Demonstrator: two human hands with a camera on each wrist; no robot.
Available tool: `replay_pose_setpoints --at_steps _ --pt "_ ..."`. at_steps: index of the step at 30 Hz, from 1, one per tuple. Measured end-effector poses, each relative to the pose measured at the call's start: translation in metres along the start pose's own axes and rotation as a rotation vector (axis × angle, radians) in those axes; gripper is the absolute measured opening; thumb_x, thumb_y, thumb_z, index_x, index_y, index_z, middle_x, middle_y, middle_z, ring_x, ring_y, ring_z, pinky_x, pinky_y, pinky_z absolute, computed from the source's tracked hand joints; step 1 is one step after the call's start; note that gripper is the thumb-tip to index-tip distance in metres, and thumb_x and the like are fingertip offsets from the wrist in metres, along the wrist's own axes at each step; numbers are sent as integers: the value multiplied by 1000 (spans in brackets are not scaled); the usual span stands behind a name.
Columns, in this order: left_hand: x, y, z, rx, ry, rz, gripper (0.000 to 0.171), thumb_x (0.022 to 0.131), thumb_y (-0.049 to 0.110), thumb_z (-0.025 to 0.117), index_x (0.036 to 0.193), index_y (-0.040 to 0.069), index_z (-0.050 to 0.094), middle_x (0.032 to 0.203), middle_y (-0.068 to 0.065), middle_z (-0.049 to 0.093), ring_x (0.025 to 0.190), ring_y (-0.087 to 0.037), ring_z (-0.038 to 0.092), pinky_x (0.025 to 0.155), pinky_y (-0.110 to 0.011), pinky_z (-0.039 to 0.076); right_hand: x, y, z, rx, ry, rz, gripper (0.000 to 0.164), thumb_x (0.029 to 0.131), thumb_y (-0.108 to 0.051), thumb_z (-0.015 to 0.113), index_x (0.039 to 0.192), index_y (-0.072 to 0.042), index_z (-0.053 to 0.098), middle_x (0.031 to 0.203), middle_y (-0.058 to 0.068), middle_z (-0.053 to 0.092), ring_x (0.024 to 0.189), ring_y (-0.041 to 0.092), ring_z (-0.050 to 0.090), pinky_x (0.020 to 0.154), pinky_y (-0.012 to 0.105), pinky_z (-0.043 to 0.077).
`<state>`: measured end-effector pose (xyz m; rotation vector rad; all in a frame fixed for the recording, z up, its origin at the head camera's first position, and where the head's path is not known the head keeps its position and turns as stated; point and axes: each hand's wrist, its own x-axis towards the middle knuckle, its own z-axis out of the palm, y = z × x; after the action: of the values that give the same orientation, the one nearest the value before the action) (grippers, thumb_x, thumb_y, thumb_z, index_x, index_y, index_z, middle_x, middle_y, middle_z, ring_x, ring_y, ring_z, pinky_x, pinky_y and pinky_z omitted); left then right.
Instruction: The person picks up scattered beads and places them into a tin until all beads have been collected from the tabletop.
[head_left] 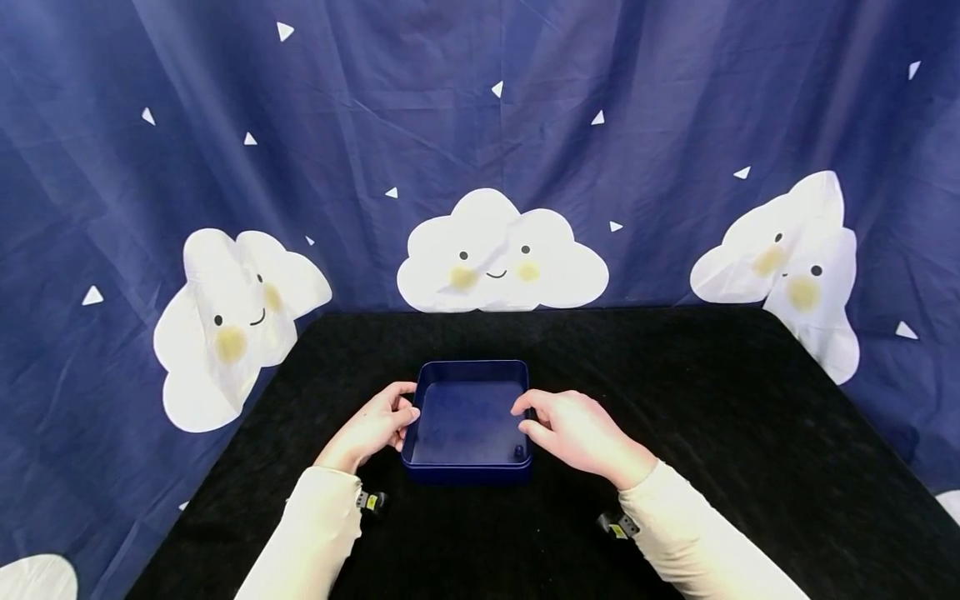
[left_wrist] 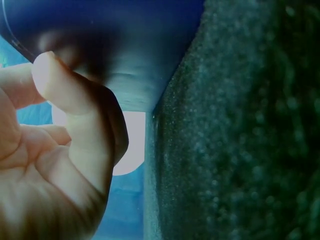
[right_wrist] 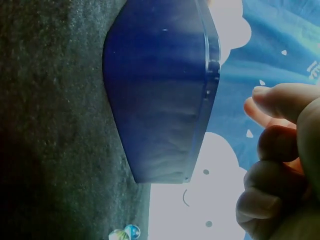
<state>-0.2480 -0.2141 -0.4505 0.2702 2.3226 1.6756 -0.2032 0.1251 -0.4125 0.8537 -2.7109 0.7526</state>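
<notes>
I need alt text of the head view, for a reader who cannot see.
A left hand touches the left side of an open blue box on a black table; the right hand hovers above its right rim. A small dark object sits in the box's near right corner. Behind hangs a cloud-patterned curtain.

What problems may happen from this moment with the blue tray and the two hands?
The small dark object in the near right corner of the blue tray might slide or roll if the left hand, which holds the left wall, tips the tray.

That object nearly matches the tray's colour, so it could be overlooked.

The right hand hovers close to the right wall; a careless move may knock the rim.
</notes>
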Motion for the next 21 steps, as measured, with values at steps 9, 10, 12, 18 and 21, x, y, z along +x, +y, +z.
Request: replay_pose_setpoints --at_steps 9,10,12,18,21 --pt "-1 1 0 13 12 -18 50 96 0 57 144 -4 40 86 -12 51 59 -19 51 51 -30 52 0 19 -14 -26 45 28 17 88 -22 76 105 -25 71 62 -17 44 54 2 42 54 26 41" --pt "-1 0 0 14 13 -17 50 96 0 57 144 -4 40 87 -12 51 59 -19 51 51 -30 52 0 23 -15 -29 44 35 17 89 -23 75 105 -24 71 62 -17 44 54 2 43 55 27 41" --pt "-2 0 1 11 10 -11 50 96 0 56 143 -4 40 87 -12 51 60 -18 51 51 -30 52 -1 31 -18 -29 51 58 16 89 -23 75 104 -24 71 62 -17 45 53 2 44 56 28 42" --pt "-1 -2 3 -19 0 -18 49 96 0 55 143 -3 40 90 -15 52 60 -18 52 51 -31 53 -5 57 -27 -15 39 140 16 89 -24 74 105 -22 71 61 -16 49 53 4 47 57 30 43" --pt "0 -2 3 -14 10 -11 49 96 -1 56 142 -3 41 90 -16 52 59 -18 51 50 -31 52 -8 69 -31 -19 38 174 17 90 -23 72 106 -21 71 62 -16 50 54 5 49 58 31 44"
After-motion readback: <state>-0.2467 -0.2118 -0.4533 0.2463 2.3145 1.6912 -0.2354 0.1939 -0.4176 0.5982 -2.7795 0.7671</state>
